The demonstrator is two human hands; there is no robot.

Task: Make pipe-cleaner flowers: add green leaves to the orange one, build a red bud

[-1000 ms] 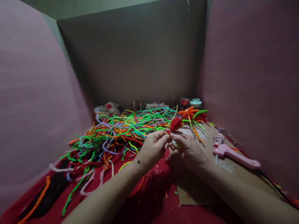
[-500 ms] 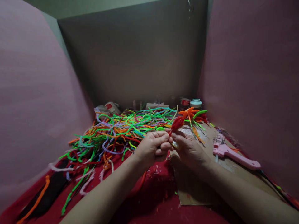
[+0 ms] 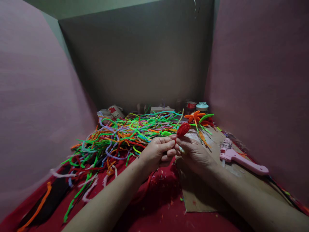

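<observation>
A red fuzzy pipe-cleaner bud [image 3: 182,130] points up and to the right between my two hands. My left hand [image 3: 162,149] is closed, with thumb and fingers pinching the bud's narrow lower end. Right against it, my right hand [image 3: 191,151] is closed around the base of the same bud from the other side. Something small and pale yellowish shows under the right fingers; I cannot make out what it is. Beyond the left hand spreads a tangled heap of coloured pipe cleaners [image 3: 135,127]. An orange pipe-cleaner flower [image 3: 195,116] with green parts lies past the right hand.
A pink glue gun [image 3: 243,161] with a cord rests on a cardboard sheet [image 3: 202,196] at the right. Red cloth [image 3: 159,206] with scraps covers the surface. A jar with a pale teal top [image 3: 202,106] stands at the back. Pink walls rise on both sides.
The red bud has turned slightly and sits a little lower. My fingers have shifted slightly around its base; the surroundings look the same.
</observation>
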